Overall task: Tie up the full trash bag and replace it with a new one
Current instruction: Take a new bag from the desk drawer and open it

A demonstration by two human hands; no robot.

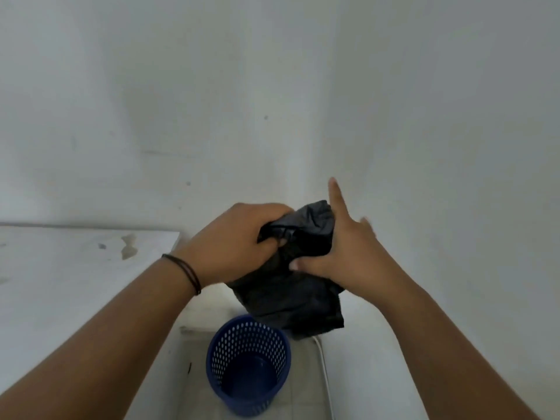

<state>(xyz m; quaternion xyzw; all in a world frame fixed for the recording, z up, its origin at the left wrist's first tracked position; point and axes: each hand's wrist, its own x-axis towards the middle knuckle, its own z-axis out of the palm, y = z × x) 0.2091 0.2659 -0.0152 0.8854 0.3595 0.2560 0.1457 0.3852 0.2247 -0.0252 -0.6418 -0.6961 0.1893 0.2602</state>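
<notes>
A crumpled black trash bag (291, 295) hangs in the air in front of me, above a blue perforated bin (248, 365) standing on the floor. My left hand (233, 241) grips the bunched top of the bag with curled fingers. My right hand (348, 253) presses against the bag's right side, its thumb on the plastic and its fingers spread and straight, the index finger pointing upward. The bin has no bag in it.
A white counter or ledge (75, 268) runs along the left, close to my left forearm. White walls meet in a corner behind the bag. A white cable (324, 368) runs down the floor to the right of the bin.
</notes>
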